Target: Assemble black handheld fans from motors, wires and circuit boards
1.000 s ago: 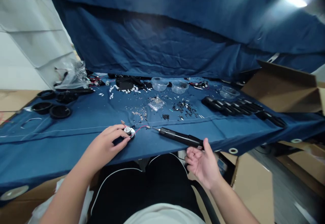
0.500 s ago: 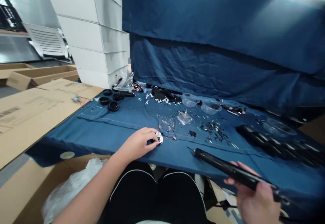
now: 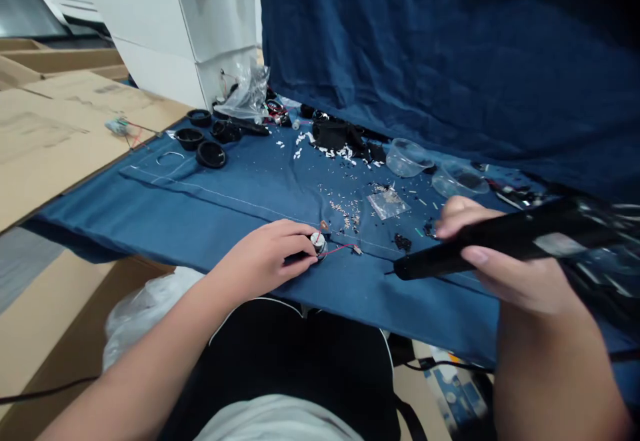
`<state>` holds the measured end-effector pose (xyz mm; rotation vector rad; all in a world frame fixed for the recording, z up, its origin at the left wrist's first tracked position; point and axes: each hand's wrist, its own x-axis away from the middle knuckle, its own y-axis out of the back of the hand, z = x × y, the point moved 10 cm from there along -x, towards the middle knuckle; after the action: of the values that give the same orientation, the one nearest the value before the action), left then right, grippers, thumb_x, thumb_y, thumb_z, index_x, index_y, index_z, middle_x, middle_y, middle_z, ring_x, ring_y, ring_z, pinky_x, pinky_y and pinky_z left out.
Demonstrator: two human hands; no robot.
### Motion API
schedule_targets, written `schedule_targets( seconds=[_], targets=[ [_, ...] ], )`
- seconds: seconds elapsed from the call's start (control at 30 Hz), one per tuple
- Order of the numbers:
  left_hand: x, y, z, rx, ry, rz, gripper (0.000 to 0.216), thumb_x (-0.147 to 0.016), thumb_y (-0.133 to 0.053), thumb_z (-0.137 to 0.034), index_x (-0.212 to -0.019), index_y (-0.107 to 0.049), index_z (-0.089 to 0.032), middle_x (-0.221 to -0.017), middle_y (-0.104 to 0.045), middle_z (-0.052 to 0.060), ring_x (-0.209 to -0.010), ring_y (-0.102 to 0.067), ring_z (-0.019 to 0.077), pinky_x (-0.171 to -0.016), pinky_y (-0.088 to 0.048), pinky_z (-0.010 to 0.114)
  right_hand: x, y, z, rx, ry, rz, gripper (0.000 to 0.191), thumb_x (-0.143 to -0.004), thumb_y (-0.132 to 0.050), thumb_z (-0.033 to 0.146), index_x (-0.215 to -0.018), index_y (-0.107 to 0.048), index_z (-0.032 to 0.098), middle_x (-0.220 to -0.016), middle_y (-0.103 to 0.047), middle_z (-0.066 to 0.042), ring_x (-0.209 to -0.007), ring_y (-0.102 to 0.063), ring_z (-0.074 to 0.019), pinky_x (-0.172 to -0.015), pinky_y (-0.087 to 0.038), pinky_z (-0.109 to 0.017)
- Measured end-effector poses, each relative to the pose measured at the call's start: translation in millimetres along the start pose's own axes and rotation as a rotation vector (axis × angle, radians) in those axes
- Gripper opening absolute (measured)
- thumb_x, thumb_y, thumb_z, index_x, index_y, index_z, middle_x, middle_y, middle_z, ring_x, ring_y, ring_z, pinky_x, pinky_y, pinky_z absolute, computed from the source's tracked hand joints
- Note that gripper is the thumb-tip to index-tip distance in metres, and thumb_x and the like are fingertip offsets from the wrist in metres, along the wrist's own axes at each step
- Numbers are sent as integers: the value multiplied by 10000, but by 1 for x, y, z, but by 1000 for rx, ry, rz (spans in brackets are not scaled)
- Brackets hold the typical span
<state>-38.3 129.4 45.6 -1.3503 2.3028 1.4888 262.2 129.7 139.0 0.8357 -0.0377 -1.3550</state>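
My left hand (image 3: 273,254) rests on the blue cloth near the table's front edge, its fingers closed on a small round motor (image 3: 317,241) of silvery metal. A red wire (image 3: 341,248) runs from the motor to a small connector lying on the cloth. My right hand (image 3: 510,254) is wrapped round a black electric screwdriver (image 3: 480,244). The tool lies nearly level, its thin bit pointing left toward the motor and apart from it. Small screws (image 3: 345,214) lie scattered behind the motor, next to a clear plastic bag (image 3: 388,202).
Several black round cups (image 3: 211,154) stand at the back left, before tall white boxes (image 3: 215,21). Clear plastic bowls (image 3: 407,158) stand at the back right. Cardboard (image 3: 75,121) lies left. Below the edge is a box with a plastic bag (image 3: 145,304).
My right hand has risen with the screwdriver, which has swung from slanting up-left to nearly level. My left hand stays at the motor. The view has tipped downward.
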Motion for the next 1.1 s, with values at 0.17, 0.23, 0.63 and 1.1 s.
schedule_targets(
  seconds=[0.17, 0.23, 0.63, 1.1],
  targets=[
    [3, -5, -8, -64, 94, -31, 137, -1118, -679, -247, -1041, -792, -250, -1495, -772, 49, -1280, -801, 234, -1061, -655, 370, -16, 23, 9, -313, 79, -178, 295, -980, -836, 546, -951, -773, 258, -858, -488, -20, -619, -424, -111, -533, -340, -306],
    [4, -7, -11, -114, 160, -49, 162, -1121, -650, -237, -1021, -778, -243, -1615, -701, 55, -1281, -806, 239, -1044, -668, 376, -26, 27, 8, -471, 85, -311, 296, -896, -909, 434, -864, -707, 219, -849, -472, -9, -588, -347, -78, -497, -246, -282],
    [11, -11, -22, -218, 152, -123, 112, -1110, -717, -193, -1193, -732, -266, -1497, -770, -11, -1379, -757, 132, -1203, -589, 222, -41, -44, -35, -640, -66, -313, 242, -871, -896, 316, -883, -690, 190, -717, -494, 34, -495, -404, -59, -382, -192, -227],
    [14, -10, -21, -210, 240, -143, 108, -1104, -700, -233, -1130, -799, -268, -1504, -778, 4, -1367, -771, 191, -1197, -630, 328, -38, -42, -37, -575, -100, -333, 352, -805, -957, 399, -840, -671, 198, -876, -454, -23, -567, -357, -55, -411, -171, -278]
  ],
)
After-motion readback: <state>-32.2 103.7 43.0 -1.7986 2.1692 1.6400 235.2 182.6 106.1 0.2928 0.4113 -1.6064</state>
